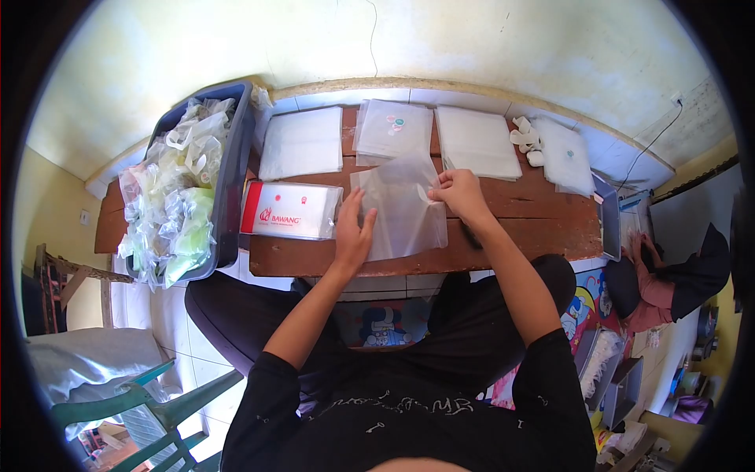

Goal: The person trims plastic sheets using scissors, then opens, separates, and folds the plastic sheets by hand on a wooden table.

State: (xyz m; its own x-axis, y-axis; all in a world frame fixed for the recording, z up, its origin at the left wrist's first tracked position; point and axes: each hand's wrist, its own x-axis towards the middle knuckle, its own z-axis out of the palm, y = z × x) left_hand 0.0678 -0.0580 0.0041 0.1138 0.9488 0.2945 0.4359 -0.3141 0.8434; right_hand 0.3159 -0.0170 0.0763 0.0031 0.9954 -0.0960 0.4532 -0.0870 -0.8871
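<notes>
A clear plastic bag [401,216] lies over the front middle of the brown wooden table. My right hand [460,195] pinches its upper right edge between thumb and fingers. At the bag's left edge rests my left hand [355,230], fingers stretched out and open, thumb against the plastic. Just left of that hand is a pack of bags with a red band and "BAWANG" print [291,211]. Behind the bag sits a stack of clear bags with small coloured marks [393,134]. A dark object, partly hidden, lies under my right wrist.
Other bag stacks stand at the back left [300,143], back right [478,141] and far right [564,156], beside a white crumpled bundle [525,138]. A grey crate [240,149] full of filled plastic bags is on the left. Another person [668,275] sits at right; a green chair [149,405] stands lower left.
</notes>
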